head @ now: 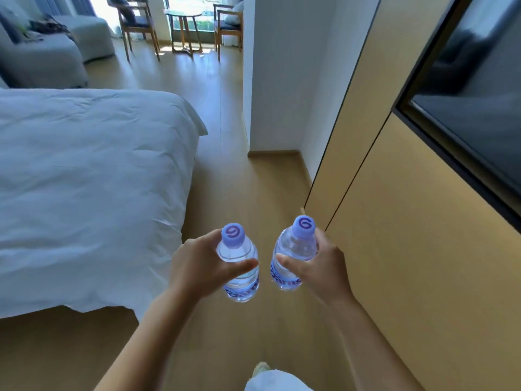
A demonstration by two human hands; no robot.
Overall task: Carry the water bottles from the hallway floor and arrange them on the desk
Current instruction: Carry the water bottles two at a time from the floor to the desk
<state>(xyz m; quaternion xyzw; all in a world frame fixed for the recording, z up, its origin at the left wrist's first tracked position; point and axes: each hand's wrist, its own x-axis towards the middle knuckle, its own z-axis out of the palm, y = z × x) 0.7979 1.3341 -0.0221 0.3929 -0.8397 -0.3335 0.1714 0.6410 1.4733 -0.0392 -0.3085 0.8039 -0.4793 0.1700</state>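
I hold two clear plastic water bottles with pale purple caps, both upright in front of me above the wooden floor. My left hand (198, 266) is wrapped around the left water bottle (239, 249), thumb across its front. My right hand (321, 266) grips the right water bottle (293, 244) from the right side. The two bottles are close together but apart. Blue lettering shows on the lower part of each. No desk can be made out in view.
A bed with a white duvet (90, 187) fills the left. A wooden wall panel (408, 249) with a dark screen (479, 103) runs along the right. A white wall corner (270, 80) juts out ahead. Beyond stand a sofa (39, 57), two wooden chairs and a small round table (183, 15).
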